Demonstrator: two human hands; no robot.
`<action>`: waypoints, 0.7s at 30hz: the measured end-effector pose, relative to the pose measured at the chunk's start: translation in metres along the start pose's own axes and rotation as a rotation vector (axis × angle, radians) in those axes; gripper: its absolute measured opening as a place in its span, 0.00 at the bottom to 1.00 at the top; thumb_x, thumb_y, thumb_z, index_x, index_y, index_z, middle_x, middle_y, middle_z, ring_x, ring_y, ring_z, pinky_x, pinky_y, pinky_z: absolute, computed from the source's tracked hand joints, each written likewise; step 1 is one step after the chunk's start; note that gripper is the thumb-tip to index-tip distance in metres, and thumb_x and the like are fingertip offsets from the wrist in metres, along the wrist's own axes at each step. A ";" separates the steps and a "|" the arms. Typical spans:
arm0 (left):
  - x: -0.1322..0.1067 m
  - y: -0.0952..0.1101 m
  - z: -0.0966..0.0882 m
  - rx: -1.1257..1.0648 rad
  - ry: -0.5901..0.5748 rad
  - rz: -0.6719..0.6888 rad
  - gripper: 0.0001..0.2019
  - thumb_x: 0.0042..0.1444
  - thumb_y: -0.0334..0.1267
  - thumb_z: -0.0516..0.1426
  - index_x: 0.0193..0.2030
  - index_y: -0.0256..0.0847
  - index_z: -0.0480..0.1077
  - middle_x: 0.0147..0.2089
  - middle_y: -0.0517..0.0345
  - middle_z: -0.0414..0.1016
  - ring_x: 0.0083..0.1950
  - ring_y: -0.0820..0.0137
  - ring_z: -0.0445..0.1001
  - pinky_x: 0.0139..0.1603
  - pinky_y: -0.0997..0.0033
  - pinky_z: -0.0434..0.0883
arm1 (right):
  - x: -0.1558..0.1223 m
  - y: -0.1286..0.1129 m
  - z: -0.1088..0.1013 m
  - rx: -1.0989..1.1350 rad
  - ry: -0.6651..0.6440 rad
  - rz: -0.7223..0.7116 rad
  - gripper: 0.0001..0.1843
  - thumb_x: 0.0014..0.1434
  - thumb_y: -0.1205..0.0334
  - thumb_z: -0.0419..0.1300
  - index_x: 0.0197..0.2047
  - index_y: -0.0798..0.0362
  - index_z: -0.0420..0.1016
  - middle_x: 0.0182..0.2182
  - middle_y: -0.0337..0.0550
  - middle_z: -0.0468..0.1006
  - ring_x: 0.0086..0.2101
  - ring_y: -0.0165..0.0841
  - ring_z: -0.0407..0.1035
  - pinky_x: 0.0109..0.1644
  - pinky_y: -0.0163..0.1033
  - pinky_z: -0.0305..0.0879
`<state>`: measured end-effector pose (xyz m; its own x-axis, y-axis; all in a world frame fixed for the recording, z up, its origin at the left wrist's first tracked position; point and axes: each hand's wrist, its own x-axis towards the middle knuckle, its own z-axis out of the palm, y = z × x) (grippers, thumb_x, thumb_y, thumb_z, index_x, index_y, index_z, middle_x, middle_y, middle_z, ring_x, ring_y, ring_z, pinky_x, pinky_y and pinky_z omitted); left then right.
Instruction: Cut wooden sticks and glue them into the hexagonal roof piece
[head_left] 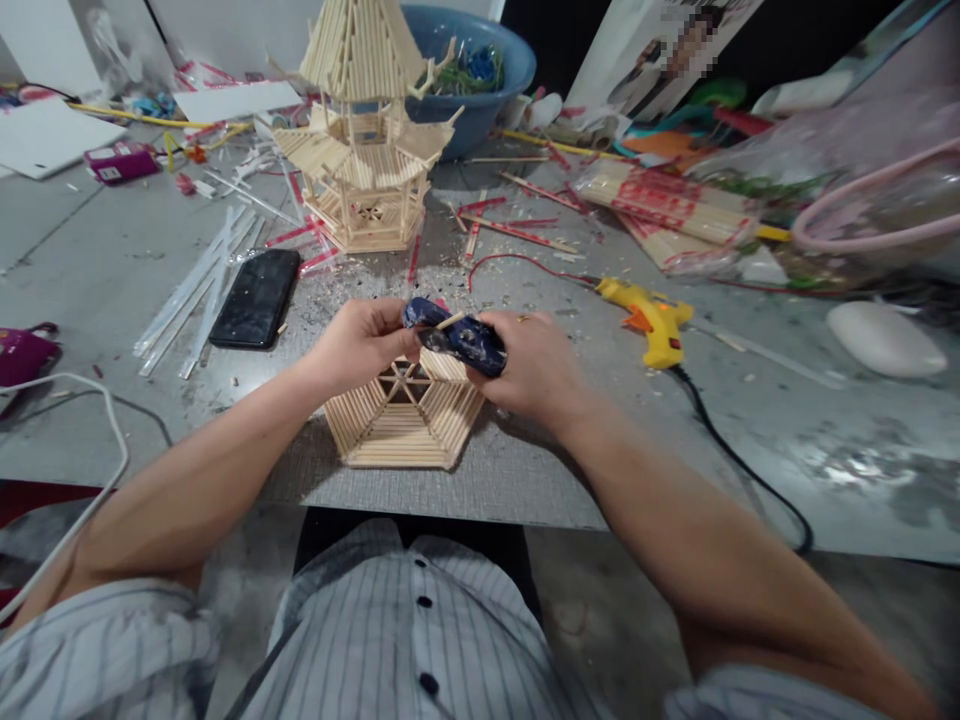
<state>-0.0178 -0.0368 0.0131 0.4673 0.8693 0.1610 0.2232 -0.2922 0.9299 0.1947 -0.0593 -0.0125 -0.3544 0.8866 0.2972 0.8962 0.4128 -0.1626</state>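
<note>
My right hand (534, 368) is closed round dark blue cutting pliers (459, 335), whose jaws meet a thin wooden stick (450, 321). My left hand (361, 338) pinches the other end of that stick, fingers pressed together. Both hands hover just above a hexagonal roof piece made of wooden sticks (405, 420), which lies on the grey mat (480, 480) near the table's front edge.
A tall stick pagoda model (364, 130) stands behind the hands. A black phone (256, 297) and loose sticks lie at left. A yellow glue gun (654, 320) with black cord lies at right. A blue basin (472, 75), stick packets and bags crowd the back.
</note>
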 end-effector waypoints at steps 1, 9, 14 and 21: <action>0.000 0.000 0.000 -0.011 -0.007 -0.015 0.11 0.52 0.37 0.60 0.22 0.36 0.68 0.19 0.63 0.66 0.20 0.82 0.57 0.19 0.79 0.54 | 0.000 -0.001 -0.002 0.000 -0.015 0.007 0.27 0.50 0.57 0.58 0.52 0.59 0.69 0.45 0.57 0.78 0.44 0.48 0.72 0.50 0.51 0.62; 0.002 0.001 0.000 -0.217 0.036 -0.232 0.13 0.53 0.37 0.61 0.21 0.36 0.68 0.16 0.64 0.63 0.15 0.84 0.55 0.16 0.77 0.48 | 0.013 -0.008 -0.022 0.033 -0.266 0.135 0.25 0.51 0.55 0.57 0.52 0.56 0.71 0.42 0.52 0.79 0.40 0.45 0.72 0.42 0.43 0.61; 0.017 0.004 -0.001 -0.386 0.150 -0.329 0.12 0.58 0.31 0.56 0.23 0.35 0.67 0.17 0.66 0.65 0.13 0.85 0.55 0.15 0.77 0.47 | 0.042 -0.009 -0.036 0.133 -0.448 0.201 0.11 0.51 0.56 0.59 0.36 0.53 0.72 0.28 0.42 0.74 0.30 0.34 0.66 0.32 0.37 0.55; 0.053 0.005 -0.006 -0.252 0.160 -0.386 0.13 0.61 0.32 0.54 0.25 0.34 0.67 0.16 0.66 0.64 0.12 0.84 0.53 0.16 0.73 0.46 | 0.067 0.007 -0.034 0.600 -0.604 0.423 0.06 0.51 0.66 0.57 0.24 0.53 0.65 0.19 0.37 0.69 0.20 0.27 0.61 0.26 0.33 0.58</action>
<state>0.0030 0.0106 0.0279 0.2492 0.9514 -0.1810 0.1312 0.1520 0.9796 0.1864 -0.0045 0.0380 -0.2601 0.8757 -0.4068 0.7551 -0.0781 -0.6510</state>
